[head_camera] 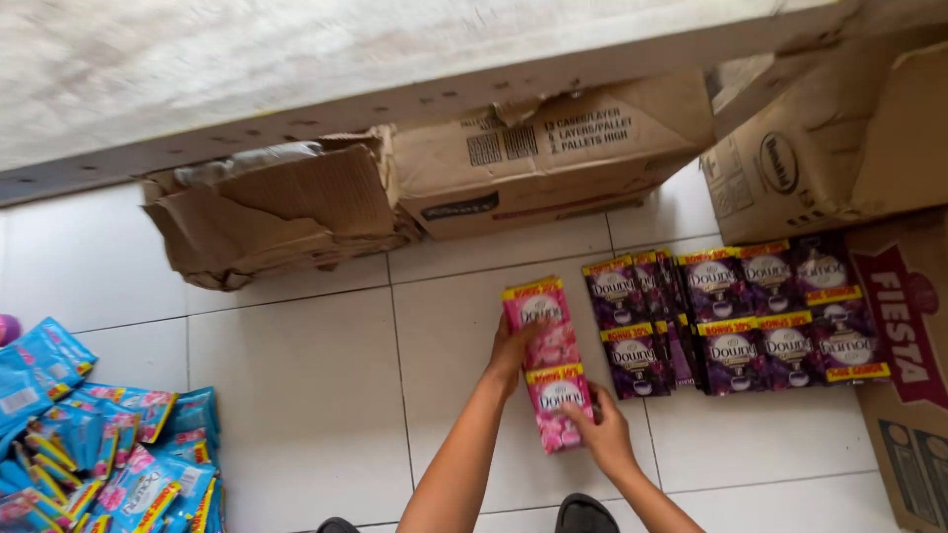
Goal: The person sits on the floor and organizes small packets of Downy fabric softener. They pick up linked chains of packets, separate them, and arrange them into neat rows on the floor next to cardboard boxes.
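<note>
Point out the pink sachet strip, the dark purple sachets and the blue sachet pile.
pink sachet strip (549,363), head view, middle of strip.
dark purple sachets (750,316), head view, centre of rows.
blue sachet pile (109,454), head view, heap's middle.

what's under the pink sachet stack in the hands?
White floor tile shows around the pink sachet stack, held by the left hand and right hand. The tile directly beneath it, and how many sachets lie below the top ones, are covered.

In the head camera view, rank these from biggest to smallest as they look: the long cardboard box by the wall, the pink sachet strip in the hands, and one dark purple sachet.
1. Long cardboard box
2. Pink sachet strip, held by left hand and right hand
3. One dark purple sachet
</note>
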